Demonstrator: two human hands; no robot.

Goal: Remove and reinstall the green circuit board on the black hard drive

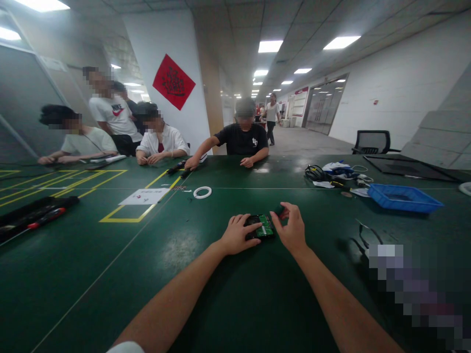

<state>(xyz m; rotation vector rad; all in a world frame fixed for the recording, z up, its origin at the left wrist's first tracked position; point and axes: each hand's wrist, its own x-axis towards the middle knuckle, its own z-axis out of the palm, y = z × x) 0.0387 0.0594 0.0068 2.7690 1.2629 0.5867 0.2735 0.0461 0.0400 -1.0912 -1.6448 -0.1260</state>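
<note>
A small black hard drive (pixel 265 226) with a green circuit board facing up lies on the green table in front of me. My left hand (pixel 239 235) grips it from the left, fingers across its top and thumb along its near edge, covering much of that side. My right hand (pixel 291 228) is curled just off its right end. Thumb and index finger bend toward each other there, around a small dark shape that I cannot make out.
Right of my hands are a blue tray (pixel 405 197), a heap of cables (pixel 315 172) and a pixelated object (pixel 415 289). On the left are a white ring (pixel 202 192), a paper sheet (pixel 143 196) and a red-black screwdriver (pixel 46 218). Several people sit across the table.
</note>
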